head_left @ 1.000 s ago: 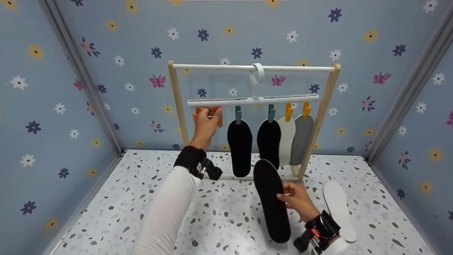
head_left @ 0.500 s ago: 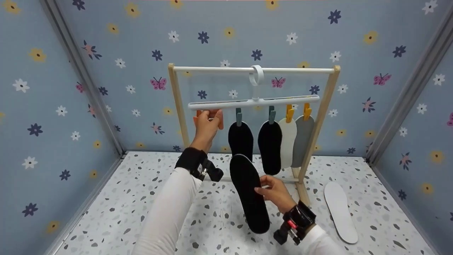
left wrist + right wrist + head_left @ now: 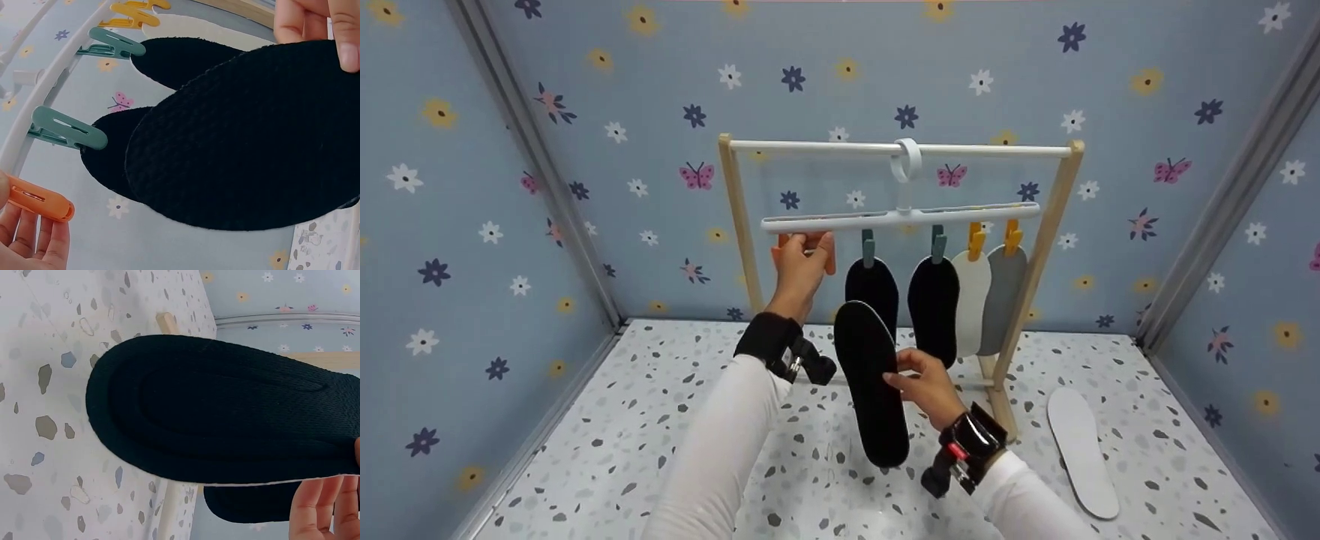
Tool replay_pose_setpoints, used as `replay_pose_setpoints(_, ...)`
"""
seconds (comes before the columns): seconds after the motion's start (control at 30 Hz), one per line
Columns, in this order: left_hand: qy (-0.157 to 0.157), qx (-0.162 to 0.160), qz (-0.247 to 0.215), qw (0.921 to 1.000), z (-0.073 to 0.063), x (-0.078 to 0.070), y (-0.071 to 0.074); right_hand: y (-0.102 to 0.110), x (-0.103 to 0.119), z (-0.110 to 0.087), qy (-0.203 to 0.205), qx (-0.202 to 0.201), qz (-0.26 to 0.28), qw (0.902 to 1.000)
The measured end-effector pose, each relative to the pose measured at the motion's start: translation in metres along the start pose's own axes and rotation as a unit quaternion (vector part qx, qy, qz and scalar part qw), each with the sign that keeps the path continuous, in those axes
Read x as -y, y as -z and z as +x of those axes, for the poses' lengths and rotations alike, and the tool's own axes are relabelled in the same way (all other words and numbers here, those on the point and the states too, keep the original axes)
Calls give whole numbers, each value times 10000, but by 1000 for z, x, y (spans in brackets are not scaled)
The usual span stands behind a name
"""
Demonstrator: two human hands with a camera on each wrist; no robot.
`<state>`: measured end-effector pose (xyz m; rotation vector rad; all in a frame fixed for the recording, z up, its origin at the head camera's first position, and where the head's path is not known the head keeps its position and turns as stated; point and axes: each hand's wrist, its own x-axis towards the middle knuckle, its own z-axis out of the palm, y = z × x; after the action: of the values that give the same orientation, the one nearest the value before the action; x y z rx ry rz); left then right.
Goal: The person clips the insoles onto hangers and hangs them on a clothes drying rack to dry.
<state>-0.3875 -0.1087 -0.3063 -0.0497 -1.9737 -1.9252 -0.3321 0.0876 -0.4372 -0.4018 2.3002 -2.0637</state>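
My left hand (image 3: 799, 266) pinches an orange clip (image 3: 42, 201) that hangs at the left end of the white hanger (image 3: 840, 222). A black insole (image 3: 870, 390) is held by its right edge, upright and slightly tilted, between the thumb and fingers of my right hand (image 3: 926, 386). It stands in front of another black insole (image 3: 115, 163), covering part of it. That one hangs from a green clip (image 3: 70, 128). A second green clip (image 3: 938, 244) holds a further black insole (image 3: 934, 311). In the right wrist view the rounded end of the held insole (image 3: 225, 410) fills the middle.
Yellow clips (image 3: 976, 241) hold a white insole (image 3: 971, 300) and a grey insole (image 3: 1003, 300) at the hanger's right. A wooden-sided rack (image 3: 1039, 262) carries the hanger. One white insole (image 3: 1084, 454) lies on the speckled surface (image 3: 607, 450). Flowered walls (image 3: 840, 45) enclose the space.
My right hand has carried the black insole leftward and upward, from near the rack's right side to in front of the left hanging black insole. My left hand stays on the orange clip.
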Motion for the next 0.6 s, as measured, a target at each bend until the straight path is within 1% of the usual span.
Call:
replay_pose_setpoints(0.13,46,-31,-27,10000,1,0,0,-5,1,3,33,25,-60,10000)
replay_pose_setpoints(0.33,269,-99,126,9995,2,-1,-1,-12,2,9,-71,-10,394,9992)
replay_pose_setpoints(0.53,306,-160,169,9993,2,0,0,-20,6,15,155,-18,71,9999)
replay_pose_setpoints(0.6,316,-156,164,9992,2,0,0,-22,7,17,143,-30,81,9999)
